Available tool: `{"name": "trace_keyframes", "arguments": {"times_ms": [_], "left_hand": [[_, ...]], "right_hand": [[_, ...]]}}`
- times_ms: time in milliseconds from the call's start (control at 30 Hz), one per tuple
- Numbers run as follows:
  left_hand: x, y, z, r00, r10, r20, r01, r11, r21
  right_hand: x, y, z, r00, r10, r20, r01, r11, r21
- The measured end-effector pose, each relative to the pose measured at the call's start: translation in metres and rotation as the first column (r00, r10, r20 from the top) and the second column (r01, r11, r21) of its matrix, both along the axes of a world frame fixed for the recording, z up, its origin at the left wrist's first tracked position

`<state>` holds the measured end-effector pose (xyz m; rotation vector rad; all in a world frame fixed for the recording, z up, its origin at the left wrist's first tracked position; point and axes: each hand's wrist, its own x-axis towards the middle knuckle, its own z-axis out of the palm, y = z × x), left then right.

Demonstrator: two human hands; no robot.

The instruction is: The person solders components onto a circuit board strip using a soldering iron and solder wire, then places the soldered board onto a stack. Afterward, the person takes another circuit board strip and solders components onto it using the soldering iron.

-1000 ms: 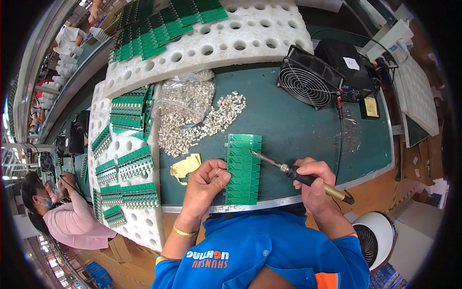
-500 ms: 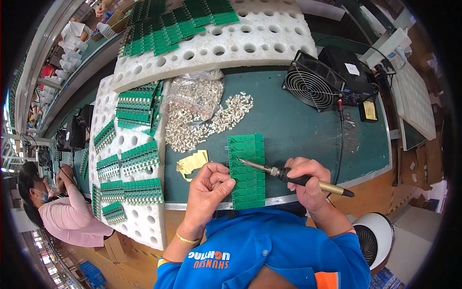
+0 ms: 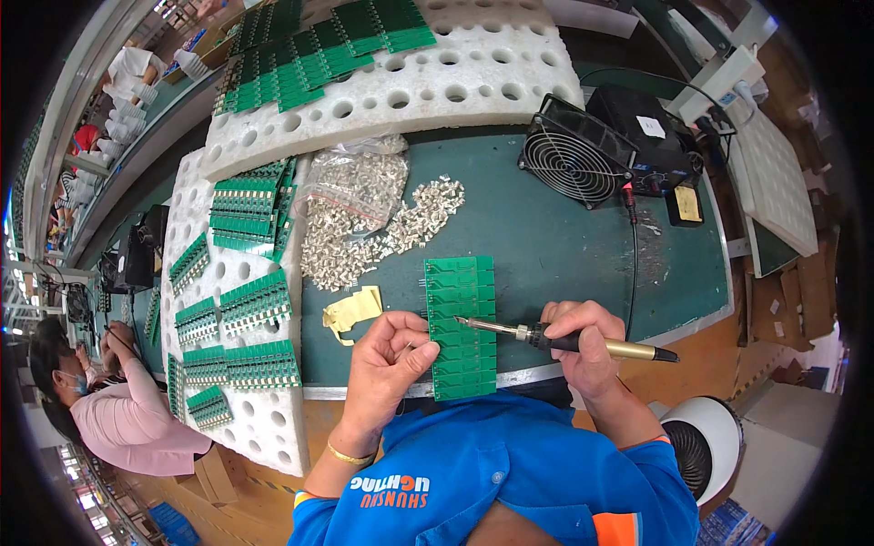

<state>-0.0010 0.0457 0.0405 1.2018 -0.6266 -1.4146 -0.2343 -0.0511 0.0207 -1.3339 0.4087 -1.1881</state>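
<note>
A long green circuit board (image 3: 466, 364) stands lengthwise in front of me at the bench's near edge. The fingers of my left hand (image 3: 386, 362) are closed at its left edge; a thin strand seems to show by the fingertips, too fine to make out. My right hand (image 3: 584, 344) grips a soldering iron (image 3: 637, 350) with a black and gold handle. Its metal tip points left and is at the middle of the board's face, seemingly touching it. Small metal pins stick out past the board's upper left edge.
Beyond the board lie a heap of small white connectors (image 3: 432, 214) and a plastic bag (image 3: 360, 182) of more. Holed white foam slabs (image 3: 428, 91) carry several boards (image 3: 259, 305). A yellow cloth (image 3: 352, 311), black fan (image 3: 575, 155) and soldering station (image 3: 642, 136) surround the work; a co-worker (image 3: 137, 409) sits left.
The soldering iron's tip has moved a little toward me along the board. My left hand keeps its place at the board's edge. The whole view has shifted slightly.
</note>
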Motion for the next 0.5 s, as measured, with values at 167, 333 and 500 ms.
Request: {"name": "trace_keyframes", "arguments": {"times_ms": [167,333,500], "left_hand": [[-0.0028,-0.0021,0.0004,1.000,0.001,0.003,-0.001,1.000,0.003],[-0.0030,-0.0022,-0.0014,1.000,-0.003,0.018,0.003,1.000,0.009],[-0.0027,-0.0025,-0.0020,1.000,-0.001,0.010,0.000,1.000,0.013]], "right_hand": [[-0.0019,0.0006,-0.0023,0.998,0.019,-0.061,-0.021,0.999,-0.027],[0.0004,0.0008,0.0010,0.996,0.023,-0.087,-0.025,0.999,-0.022],[0.0001,0.0003,-0.0006,0.995,0.031,-0.097,-0.035,0.999,-0.032]]}}
